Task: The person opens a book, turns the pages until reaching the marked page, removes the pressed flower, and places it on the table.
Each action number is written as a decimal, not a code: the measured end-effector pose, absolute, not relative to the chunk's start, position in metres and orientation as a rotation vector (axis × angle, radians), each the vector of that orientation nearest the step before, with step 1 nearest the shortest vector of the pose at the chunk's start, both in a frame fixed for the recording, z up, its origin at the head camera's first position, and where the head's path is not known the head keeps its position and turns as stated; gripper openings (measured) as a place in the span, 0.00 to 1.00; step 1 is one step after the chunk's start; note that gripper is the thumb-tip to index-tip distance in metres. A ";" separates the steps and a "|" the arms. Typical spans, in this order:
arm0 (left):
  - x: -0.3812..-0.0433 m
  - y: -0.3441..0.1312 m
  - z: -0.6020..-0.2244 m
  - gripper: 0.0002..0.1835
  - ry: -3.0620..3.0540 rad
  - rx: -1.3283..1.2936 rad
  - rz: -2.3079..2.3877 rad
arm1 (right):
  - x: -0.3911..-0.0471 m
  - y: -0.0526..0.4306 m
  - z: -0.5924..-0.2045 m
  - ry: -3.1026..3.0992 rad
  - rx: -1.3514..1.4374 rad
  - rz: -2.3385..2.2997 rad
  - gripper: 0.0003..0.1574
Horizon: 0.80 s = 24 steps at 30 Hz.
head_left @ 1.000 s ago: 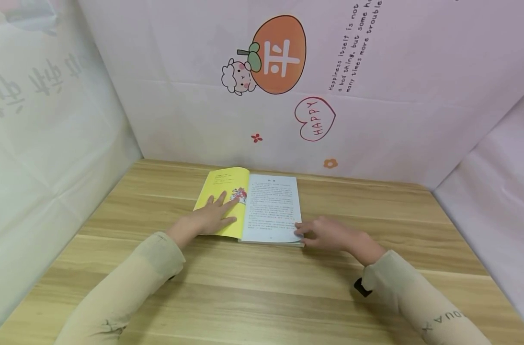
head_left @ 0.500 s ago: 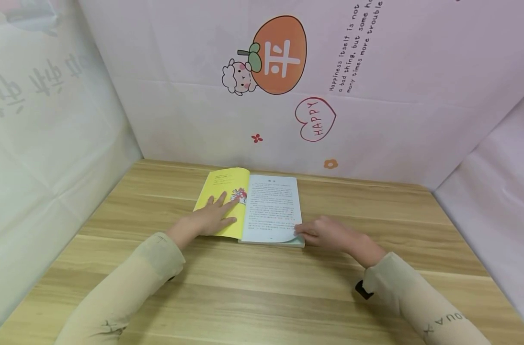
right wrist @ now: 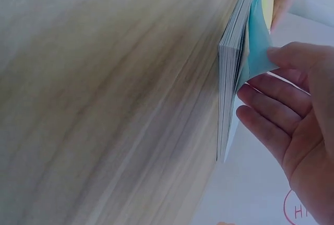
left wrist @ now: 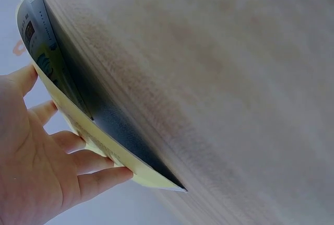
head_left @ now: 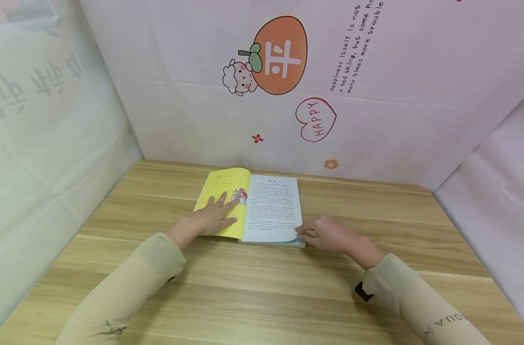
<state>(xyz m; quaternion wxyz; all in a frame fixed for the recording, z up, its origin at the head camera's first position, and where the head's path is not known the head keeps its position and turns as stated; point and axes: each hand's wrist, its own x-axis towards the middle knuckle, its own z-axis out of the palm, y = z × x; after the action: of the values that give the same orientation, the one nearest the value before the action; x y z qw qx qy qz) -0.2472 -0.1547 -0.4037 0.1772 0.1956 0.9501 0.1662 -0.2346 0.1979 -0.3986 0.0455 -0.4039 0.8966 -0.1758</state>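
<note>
An open book point(head_left: 271, 206) lies on the wooden table, its yellow left side point(left wrist: 125, 158) bowed up off the wood. My left hand point(head_left: 209, 216) rests on that yellow side with fingers spread. At the lower right corner of the printed page, my right hand point(head_left: 326, 233) pinches the page between thumb and finger. The right wrist view shows the lifted page's bluish underside point(right wrist: 259, 42), curling away from the thick stack of pages point(right wrist: 229, 73) below. The right hand's other fingers point(right wrist: 269, 123) sit loosely bent beside the stack.
The wooden table point(head_left: 244, 292) stretches in front of the book and to both sides. White printed sheets point(head_left: 193, 110) stand as walls behind it and at left and right. A black strap piece point(head_left: 363, 291) shows at the right cuff.
My right hand's fingers have closed together on the page corner, which has lifted and curled, baring a bluish strip beneath. The left hand stays in place.
</note>
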 end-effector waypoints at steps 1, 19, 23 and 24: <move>-0.247 -0.155 -0.404 0.37 2.688 0.552 0.473 | -0.234 0.198 -0.399 2.739 -1.228 -0.543 0.10; -0.247 -0.155 -0.405 0.37 2.688 0.534 0.477 | -0.235 0.196 -0.404 2.813 -1.398 -0.507 0.03; -0.247 -0.155 -0.404 0.37 2.690 0.531 0.475 | -0.234 0.197 -0.403 2.834 -1.386 -0.512 0.03; -0.247 -0.155 -0.404 0.36 2.692 0.532 0.474 | -0.233 0.197 -0.402 2.839 -1.360 -0.518 0.03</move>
<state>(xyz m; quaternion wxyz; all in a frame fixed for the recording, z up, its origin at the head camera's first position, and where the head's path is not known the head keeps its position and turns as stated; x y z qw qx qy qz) -0.2472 -0.1553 -0.4044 0.1776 0.1879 0.9514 0.1674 -0.2333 0.1967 -0.4024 -0.0245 -0.4261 0.8897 -0.1622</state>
